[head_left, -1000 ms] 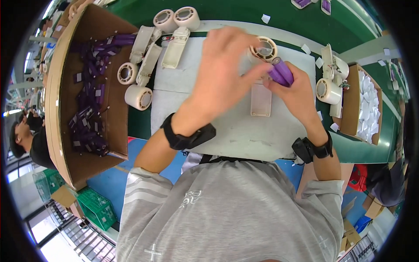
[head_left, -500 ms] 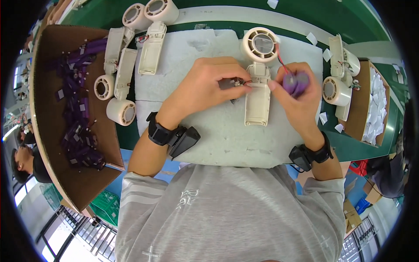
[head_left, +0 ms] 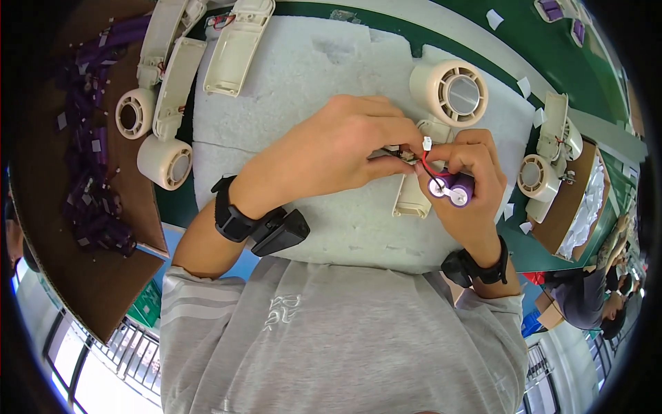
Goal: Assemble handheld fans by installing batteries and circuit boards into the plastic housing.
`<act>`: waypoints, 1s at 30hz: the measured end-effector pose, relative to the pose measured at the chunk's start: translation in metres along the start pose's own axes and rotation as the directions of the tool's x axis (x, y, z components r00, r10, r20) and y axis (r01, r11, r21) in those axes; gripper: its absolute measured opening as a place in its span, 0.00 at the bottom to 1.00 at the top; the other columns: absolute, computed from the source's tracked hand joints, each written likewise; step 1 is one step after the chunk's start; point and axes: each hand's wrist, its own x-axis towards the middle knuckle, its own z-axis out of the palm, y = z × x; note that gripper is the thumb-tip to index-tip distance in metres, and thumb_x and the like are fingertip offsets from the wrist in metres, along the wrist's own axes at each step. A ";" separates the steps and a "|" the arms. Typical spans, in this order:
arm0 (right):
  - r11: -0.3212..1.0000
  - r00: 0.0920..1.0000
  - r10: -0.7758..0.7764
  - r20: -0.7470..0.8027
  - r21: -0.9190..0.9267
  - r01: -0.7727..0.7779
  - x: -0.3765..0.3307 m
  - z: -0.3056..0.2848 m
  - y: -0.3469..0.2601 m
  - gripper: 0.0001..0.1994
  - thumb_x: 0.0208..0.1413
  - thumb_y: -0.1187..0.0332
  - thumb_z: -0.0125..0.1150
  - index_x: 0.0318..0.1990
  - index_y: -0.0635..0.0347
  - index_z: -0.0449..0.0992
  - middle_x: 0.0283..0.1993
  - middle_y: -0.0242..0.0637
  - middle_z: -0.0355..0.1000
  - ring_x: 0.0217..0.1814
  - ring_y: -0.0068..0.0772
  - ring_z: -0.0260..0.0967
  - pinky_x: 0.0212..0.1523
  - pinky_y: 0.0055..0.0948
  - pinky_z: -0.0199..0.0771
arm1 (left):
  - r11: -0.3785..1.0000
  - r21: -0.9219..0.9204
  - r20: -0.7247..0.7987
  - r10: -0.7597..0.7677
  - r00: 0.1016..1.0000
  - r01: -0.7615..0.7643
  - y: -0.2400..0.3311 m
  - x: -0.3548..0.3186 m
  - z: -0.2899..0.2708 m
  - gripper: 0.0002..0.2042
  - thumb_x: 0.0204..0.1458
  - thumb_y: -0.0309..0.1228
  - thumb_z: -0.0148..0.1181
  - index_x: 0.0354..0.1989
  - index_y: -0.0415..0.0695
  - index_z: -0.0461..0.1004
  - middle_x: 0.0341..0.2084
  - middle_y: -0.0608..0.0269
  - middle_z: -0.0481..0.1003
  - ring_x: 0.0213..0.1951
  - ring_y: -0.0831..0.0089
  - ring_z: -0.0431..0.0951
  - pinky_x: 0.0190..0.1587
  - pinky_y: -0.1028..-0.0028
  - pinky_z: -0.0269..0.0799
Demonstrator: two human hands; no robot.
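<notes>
Wiring step, apparently. A small dark part is pinched in the nearly closed left hand; purple batteries are gripped in the curled right hand, over the pale casing. By whose fingertips the white plug is held can't be told. Careful lining-up seems called for. Versus half a second ago, hands are closer together and battery ends are exposed.

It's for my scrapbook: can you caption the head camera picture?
Right hand holds purple batteries; left hand pinches a small wired part.
</notes>
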 end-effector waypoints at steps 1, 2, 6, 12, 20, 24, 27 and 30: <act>1.000 1.000 0.020 0.008 0.023 -0.020 0.000 0.000 0.000 0.15 0.30 0.80 0.71 0.30 0.57 0.75 0.29 0.29 0.74 0.33 0.35 0.65 0.31 0.29 0.67 | 1.000 -0.006 -0.008 -0.004 1.000 0.004 0.001 0.000 0.000 0.12 0.37 0.24 0.71 0.33 0.43 0.78 0.31 0.60 0.77 0.34 0.63 0.77 0.34 0.70 0.74; 1.000 1.000 0.019 0.016 0.024 -0.019 0.001 -0.001 0.000 0.15 0.30 0.80 0.71 0.30 0.57 0.75 0.29 0.29 0.74 0.33 0.35 0.65 0.31 0.29 0.67 | 1.000 -0.003 0.013 -0.031 0.999 0.031 0.001 0.000 -0.001 0.12 0.37 0.22 0.70 0.33 0.44 0.78 0.32 0.61 0.77 0.34 0.63 0.77 0.34 0.70 0.74; 0.989 0.988 -0.106 0.116 -0.091 0.117 0.006 -0.003 -0.004 0.15 0.35 0.83 0.69 0.30 0.60 0.70 0.31 0.34 0.75 0.36 0.35 0.65 0.31 0.29 0.67 | 0.998 0.009 0.061 -0.066 0.996 0.065 0.001 -0.001 -0.004 0.13 0.36 0.18 0.67 0.33 0.44 0.78 0.32 0.61 0.77 0.34 0.63 0.77 0.34 0.70 0.74; 0.975 0.988 -0.108 0.106 -0.181 0.126 0.006 -0.002 -0.007 0.14 0.33 0.81 0.70 0.29 0.58 0.74 0.27 0.32 0.72 0.36 0.36 0.66 0.32 0.28 0.67 | 0.994 0.101 -0.045 0.053 0.998 -0.048 -0.002 -0.004 -0.006 0.16 0.33 0.14 0.63 0.33 0.44 0.79 0.31 0.61 0.75 0.33 0.62 0.76 0.36 0.72 0.73; 0.973 0.989 -0.114 0.095 -0.191 0.131 0.007 -0.003 -0.009 0.15 0.27 0.76 0.72 0.28 0.55 0.75 0.24 0.30 0.74 0.34 0.36 0.66 0.30 0.30 0.67 | 0.991 -0.122 0.019 -0.061 0.998 0.063 0.013 -0.005 0.001 0.14 0.33 0.13 0.63 0.30 0.43 0.77 0.32 0.62 0.73 0.30 0.65 0.75 0.33 0.72 0.71; 0.978 0.991 -0.103 0.085 -0.171 0.117 0.008 -0.003 -0.006 0.14 0.29 0.76 0.73 0.28 0.55 0.75 0.25 0.30 0.73 0.33 0.35 0.66 0.29 0.28 0.67 | 0.996 -0.075 -0.022 -0.051 0.998 0.049 0.011 -0.004 0.006 0.12 0.35 0.13 0.62 0.30 0.41 0.76 0.30 0.62 0.73 0.30 0.66 0.75 0.32 0.73 0.72; 0.998 0.997 -0.040 0.069 -0.047 0.044 0.006 -0.007 -0.004 0.13 0.32 0.75 0.74 0.28 0.57 0.74 0.26 0.31 0.73 0.31 0.32 0.66 0.28 0.26 0.66 | 0.992 -0.111 0.007 -0.068 0.998 0.069 0.008 -0.004 0.003 0.12 0.35 0.14 0.62 0.30 0.41 0.76 0.29 0.62 0.73 0.31 0.67 0.75 0.32 0.74 0.72; 0.979 0.994 0.087 0.066 0.178 -0.097 0.000 -0.014 0.000 0.12 0.36 0.74 0.74 0.27 0.59 0.74 0.28 0.33 0.72 0.28 0.28 0.66 0.26 0.23 0.65 | 0.984 -0.140 0.042 -0.106 0.994 0.110 0.007 -0.003 -0.001 0.12 0.36 0.14 0.62 0.30 0.41 0.76 0.29 0.62 0.73 0.32 0.68 0.75 0.33 0.74 0.72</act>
